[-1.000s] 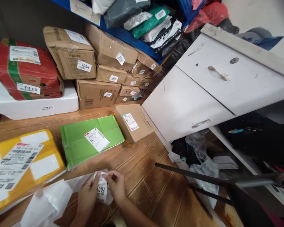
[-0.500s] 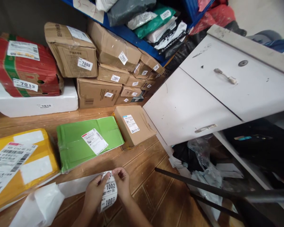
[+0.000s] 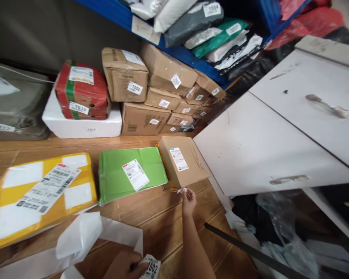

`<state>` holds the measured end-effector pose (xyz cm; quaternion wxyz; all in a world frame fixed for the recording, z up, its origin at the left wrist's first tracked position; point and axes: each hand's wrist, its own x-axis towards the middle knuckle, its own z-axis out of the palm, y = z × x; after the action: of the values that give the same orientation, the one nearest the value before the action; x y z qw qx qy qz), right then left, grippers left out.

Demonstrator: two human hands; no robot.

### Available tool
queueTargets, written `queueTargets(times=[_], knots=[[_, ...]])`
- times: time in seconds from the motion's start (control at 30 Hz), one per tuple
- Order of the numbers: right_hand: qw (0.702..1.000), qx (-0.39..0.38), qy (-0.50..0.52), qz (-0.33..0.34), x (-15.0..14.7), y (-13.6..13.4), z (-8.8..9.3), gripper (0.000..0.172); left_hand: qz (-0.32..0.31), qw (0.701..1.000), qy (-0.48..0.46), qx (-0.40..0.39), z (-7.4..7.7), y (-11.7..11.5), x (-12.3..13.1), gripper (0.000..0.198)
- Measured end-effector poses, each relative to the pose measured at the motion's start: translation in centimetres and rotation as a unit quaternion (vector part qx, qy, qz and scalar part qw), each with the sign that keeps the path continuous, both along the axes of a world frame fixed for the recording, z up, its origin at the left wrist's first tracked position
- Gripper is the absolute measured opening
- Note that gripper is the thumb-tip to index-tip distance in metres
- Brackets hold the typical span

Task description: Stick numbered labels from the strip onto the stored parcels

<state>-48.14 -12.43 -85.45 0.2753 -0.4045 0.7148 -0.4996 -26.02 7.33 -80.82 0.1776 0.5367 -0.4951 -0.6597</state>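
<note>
At the bottom edge, my left hand (image 3: 127, 265) is closed on a strip of printed number labels (image 3: 152, 268), with 1002 showing on it. White backing paper (image 3: 122, 232) trails off to the left in loose folds. My right hand (image 3: 189, 200) pinches a small white sticker label (image 3: 180, 190) at the lower front edge of a brown cardboard box (image 3: 189, 170); whether the label touches the box I cannot tell. Left of that box lies a green parcel (image 3: 113, 170) with a shipping label, then a yellow parcel (image 3: 93, 182) with white patches.
Behind stand stacked cartons (image 3: 145, 118), a red parcel (image 3: 100, 93) on a white box (image 3: 55, 120), and a grey package (image 3: 20, 108). A blue shelf (image 3: 174, 50) holds bagged parcels. White drawers (image 3: 250, 147) bound the right, with a dark bar (image 3: 235, 242) below.
My hands have parted. The right has moved up and right to the brown box with a small label; the left has dropped lower with the strip. The view has shifted left.
</note>
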Motion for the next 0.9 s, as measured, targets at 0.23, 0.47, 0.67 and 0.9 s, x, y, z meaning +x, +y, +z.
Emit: queueTargets(times=[0.23, 0.47, 0.67, 0.9], knots=[[0.999, 0.004, 0.042, 0.018, 2.2, 1.8, -0.1, 0.043, 0.078, 0.995, -0.04, -0.05, -0.1, -0.3, 3.8, 0.049], [0.959, -0.009, 0.165, 0.23, 9.7, 5.1, 3.8, 0.042, 0.281, 0.911, -0.2, -0.226, -0.5, -2.2, 6.2, 0.036], [0.929, 0.146, 0.215, 0.262, 11.8, -2.4, 3.4, 0.051, 0.457, 0.854, -0.197, -0.148, 1.4, -5.4, 3.5, 0.043], [0.929, 0.188, 0.211, 0.238, 10.3, -1.4, 3.8, 0.025, 0.384, 0.858, -0.271, -0.205, 0.2, -6.2, 3.2, 0.037]])
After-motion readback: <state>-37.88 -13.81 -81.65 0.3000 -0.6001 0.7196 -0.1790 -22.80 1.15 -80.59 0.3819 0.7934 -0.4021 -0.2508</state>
